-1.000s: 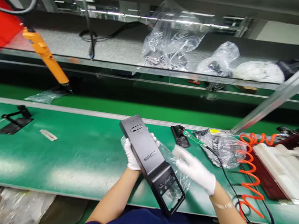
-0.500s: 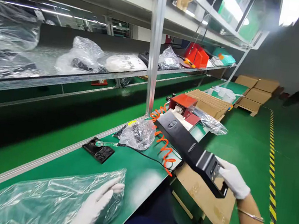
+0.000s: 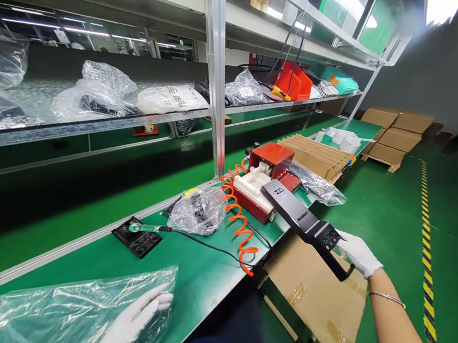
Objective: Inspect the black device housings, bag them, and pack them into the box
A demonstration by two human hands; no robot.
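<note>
Swung rightward, the housing [image 3: 300, 216] (black, slotted) tilts.

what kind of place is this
Likely a factory assembly line: a long green workbench under shelving, a red fixture with a coiled orange hose, and yellow-and-black floor tape.

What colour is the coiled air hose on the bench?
Bright orange; the coiled hose shows best in the head view.

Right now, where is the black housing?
The black housing is right of centre in the head view, its frame end in the right hand, its far end near the red machine, above a cardboard box in the picture.
</note>
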